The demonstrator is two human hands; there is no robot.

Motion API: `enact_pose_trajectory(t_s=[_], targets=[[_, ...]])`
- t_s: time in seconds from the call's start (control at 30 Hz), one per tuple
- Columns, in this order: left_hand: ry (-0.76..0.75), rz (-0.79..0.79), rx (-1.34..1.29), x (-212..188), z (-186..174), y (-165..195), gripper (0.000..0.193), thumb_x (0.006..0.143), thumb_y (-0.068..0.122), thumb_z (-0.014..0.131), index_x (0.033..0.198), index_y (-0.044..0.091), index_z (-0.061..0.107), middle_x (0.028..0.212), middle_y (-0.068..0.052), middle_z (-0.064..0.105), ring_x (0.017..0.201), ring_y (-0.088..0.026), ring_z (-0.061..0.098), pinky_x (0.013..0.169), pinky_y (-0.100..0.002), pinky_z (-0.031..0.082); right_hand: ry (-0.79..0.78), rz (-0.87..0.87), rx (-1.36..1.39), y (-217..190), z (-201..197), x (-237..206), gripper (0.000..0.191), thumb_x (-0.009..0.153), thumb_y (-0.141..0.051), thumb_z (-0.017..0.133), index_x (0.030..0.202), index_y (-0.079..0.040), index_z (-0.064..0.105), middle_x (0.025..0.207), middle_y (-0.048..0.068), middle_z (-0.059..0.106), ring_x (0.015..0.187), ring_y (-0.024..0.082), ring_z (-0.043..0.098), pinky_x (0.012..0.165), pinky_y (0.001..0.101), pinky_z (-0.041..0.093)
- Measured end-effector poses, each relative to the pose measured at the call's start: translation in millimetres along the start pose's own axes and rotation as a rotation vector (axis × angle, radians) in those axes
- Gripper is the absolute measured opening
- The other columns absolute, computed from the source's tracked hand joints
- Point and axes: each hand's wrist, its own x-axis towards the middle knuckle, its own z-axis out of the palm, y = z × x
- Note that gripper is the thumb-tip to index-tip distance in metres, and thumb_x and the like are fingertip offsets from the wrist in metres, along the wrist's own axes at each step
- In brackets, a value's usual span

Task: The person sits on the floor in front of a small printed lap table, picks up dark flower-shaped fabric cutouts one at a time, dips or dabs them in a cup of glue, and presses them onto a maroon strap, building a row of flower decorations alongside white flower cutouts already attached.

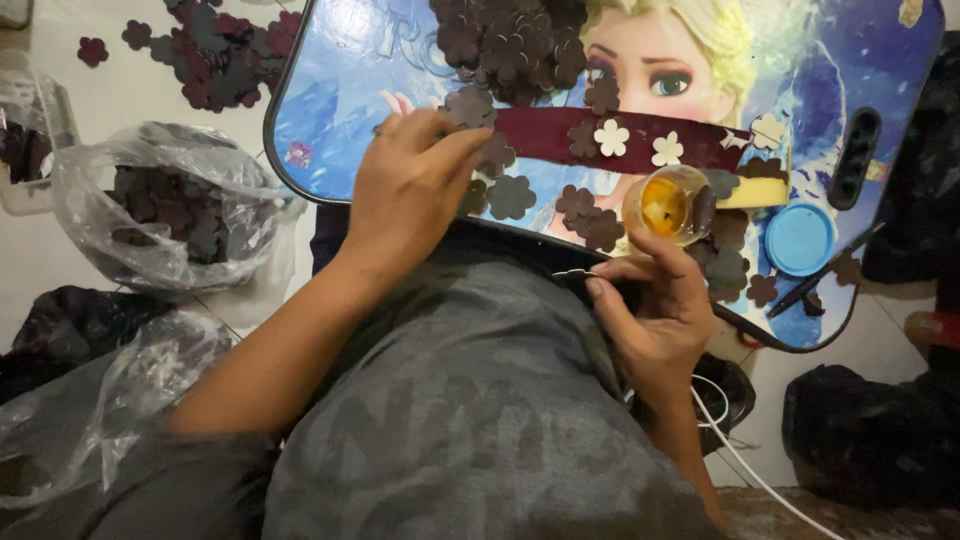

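My left hand [412, 188] rests on a blue picture-printed lap tray [330, 110], its fingertips pressing a dark maroon flower-shaped cutout [470, 105] at the left end of a maroon strip [545, 135]. The strip lies across the tray and carries maroon and cream flower cutouts [612, 137]. My right hand [655, 305] is at the tray's near edge and pinches a thin metal needle-like tool [572, 272]. Just above that hand stands a small clear jar of amber glue [668, 205]. A heap of maroon cutouts [510, 45] sits at the tray's far side.
A round blue lid [800, 238] and a dark pen [825, 272] lie at the tray's right end. A clear plastic bag of cutouts [165, 205] sits on the floor at left, with loose cutouts [215, 55] beyond it. White cable [740, 455] runs at lower right.
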Motion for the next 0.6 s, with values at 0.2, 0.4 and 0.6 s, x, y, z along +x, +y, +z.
enact_pose_trajectory(t_s=[0.2,0.4,0.6], targets=[[-0.115,0.152,0.075,26,26,-19,0.024,0.084,0.013,0.082,0.107,0.009,0.076,0.108,-0.007,0.066,0.102,-0.029,0.059,0.081,-0.04,0.048,-0.004,0.083,-0.018,3,1,-3,0.057,0.089,0.012,0.075,0.141,0.001,0.053,0.107,0.011,0.07,0.104,0.016,0.069,0.097,0.0272,0.055],[-0.097,0.149,-0.011,31,23,-16,0.011,0.087,0.012,0.08,0.096,0.012,0.073,0.104,-0.004,0.067,0.099,-0.029,0.061,0.083,-0.043,0.05,-0.045,0.073,-0.021,5,-2,-3,0.058,0.09,0.011,0.075,0.143,0.001,0.052,0.105,0.01,0.071,0.105,0.015,0.07,0.097,0.0271,0.055],[-0.215,-0.356,-0.771,30,21,6,0.011,0.104,0.012,0.068,0.113,0.006,0.066,0.11,0.0,0.075,0.102,-0.011,0.073,0.09,-0.028,0.06,0.002,0.185,0.143,-3,1,-1,0.059,0.089,0.011,0.075,0.143,-0.001,0.053,0.103,0.009,0.071,0.1,0.013,0.067,0.091,0.025,0.054]])
